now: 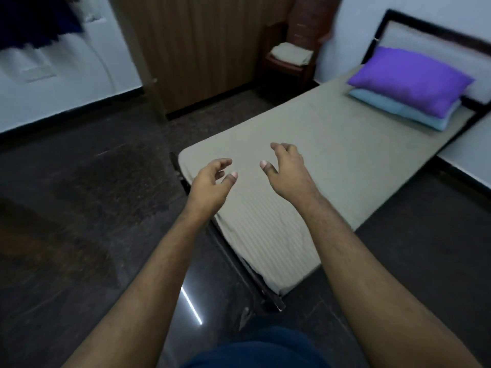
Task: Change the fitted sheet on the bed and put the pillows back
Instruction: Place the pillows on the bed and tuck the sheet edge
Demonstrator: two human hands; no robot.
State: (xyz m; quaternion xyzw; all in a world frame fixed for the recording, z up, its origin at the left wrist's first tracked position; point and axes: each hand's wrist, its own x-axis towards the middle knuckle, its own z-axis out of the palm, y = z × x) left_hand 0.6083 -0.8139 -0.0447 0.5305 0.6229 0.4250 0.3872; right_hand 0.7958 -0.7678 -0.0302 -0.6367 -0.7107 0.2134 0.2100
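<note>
Honestly nothing readable here, no text, labels, brands or numbers anywhere I can make out. The whole shot's pretty soft and blurry, so if there's any print on anything, it's too smeared to tell.

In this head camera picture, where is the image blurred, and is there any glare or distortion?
Head view: dim, even room light; motion blur smears the upper left wall and the chair; a bright streak of glare lies on the glossy floor; wide-angle distortion tilts the bed and bends the walls; the left hand, right hand and purple pillow look fairly sharp.
</note>
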